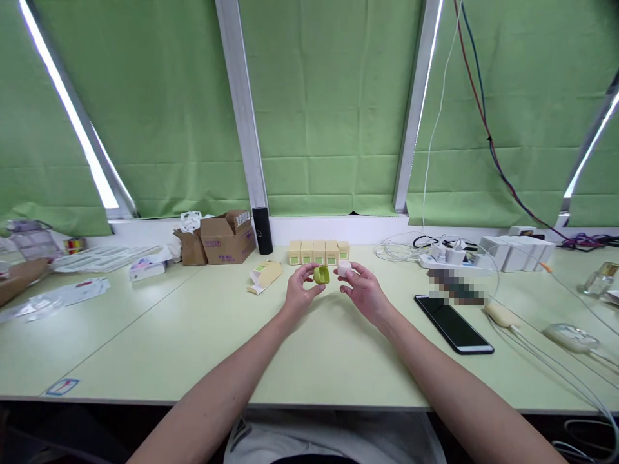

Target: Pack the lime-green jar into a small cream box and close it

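Between the fingers and thumb of my left hand is a small green cup-like piece, its hollow side turned partly toward me. My right hand pinches a small white cube-shaped piece just to the right of it. A narrow gap separates the two pieces above the table. Behind my hands stands a row of several small cream boxes with green squares on their fronts. An opened cream box lies on its side left of my left hand.
A phone lies right of my right arm, near a power strip and loose cables. Cardboard boxes and a black bottle stand at the back left. White trays lie farther left on the pale green table.
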`<control>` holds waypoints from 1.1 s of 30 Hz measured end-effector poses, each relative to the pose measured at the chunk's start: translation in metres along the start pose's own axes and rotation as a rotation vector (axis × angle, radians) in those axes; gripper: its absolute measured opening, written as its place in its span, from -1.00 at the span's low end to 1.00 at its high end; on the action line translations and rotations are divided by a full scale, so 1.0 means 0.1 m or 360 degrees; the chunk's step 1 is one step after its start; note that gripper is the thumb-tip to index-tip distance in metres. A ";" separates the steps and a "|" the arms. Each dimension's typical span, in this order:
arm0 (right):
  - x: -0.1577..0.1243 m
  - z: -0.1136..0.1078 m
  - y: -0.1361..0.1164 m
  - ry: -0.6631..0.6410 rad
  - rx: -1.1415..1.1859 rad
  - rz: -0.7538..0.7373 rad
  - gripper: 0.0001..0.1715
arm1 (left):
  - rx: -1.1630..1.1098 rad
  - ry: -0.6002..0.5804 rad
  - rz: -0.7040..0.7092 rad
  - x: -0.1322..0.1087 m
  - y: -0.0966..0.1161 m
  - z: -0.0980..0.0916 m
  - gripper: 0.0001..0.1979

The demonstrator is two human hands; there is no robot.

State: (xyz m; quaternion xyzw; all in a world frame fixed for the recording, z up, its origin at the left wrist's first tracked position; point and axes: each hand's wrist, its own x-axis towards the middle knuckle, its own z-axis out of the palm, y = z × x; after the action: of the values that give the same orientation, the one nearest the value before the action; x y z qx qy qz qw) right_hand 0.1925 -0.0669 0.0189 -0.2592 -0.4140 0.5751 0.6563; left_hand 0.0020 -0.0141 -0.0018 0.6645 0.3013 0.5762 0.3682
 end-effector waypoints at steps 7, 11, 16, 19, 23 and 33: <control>0.00 -0.01 0.04 0.0003 0.0031 -0.0042 -0.41 | 0.0029 -0.0019 0.0025 0.00 -0.03 0.00 -0.48; 0.02 -0.01 0.06 -0.0019 0.0004 -0.0097 -0.43 | 0.0051 -0.0013 0.0023 0.00 0.00 0.00 -0.49; 0.06 -0.03 0.09 0.0103 -0.0112 -0.0095 -0.45 | 0.0137 0.0007 0.0050 -0.01 0.01 0.01 -0.50; 0.09 -0.08 0.10 0.0203 -0.0252 -0.0004 -0.47 | 0.0211 0.0033 0.0057 -0.02 -0.02 0.01 -0.50; 0.12 -0.13 0.11 0.0260 -0.0288 0.0098 -0.46 | 0.0296 0.0071 0.0035 -0.03 -0.02 0.02 -0.50; 0.09 -0.04 0.09 0.0193 -0.0678 -0.0169 -0.43 | 0.0438 0.0055 0.0075 -0.06 0.07 0.05 -0.50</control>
State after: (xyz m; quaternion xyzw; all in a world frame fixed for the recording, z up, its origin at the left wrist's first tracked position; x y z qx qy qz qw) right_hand 0.1909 -0.0552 0.0113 -0.4040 -0.4989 0.4227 0.6397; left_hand 0.0057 -0.0234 0.0001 0.7056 0.3681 0.5492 0.2549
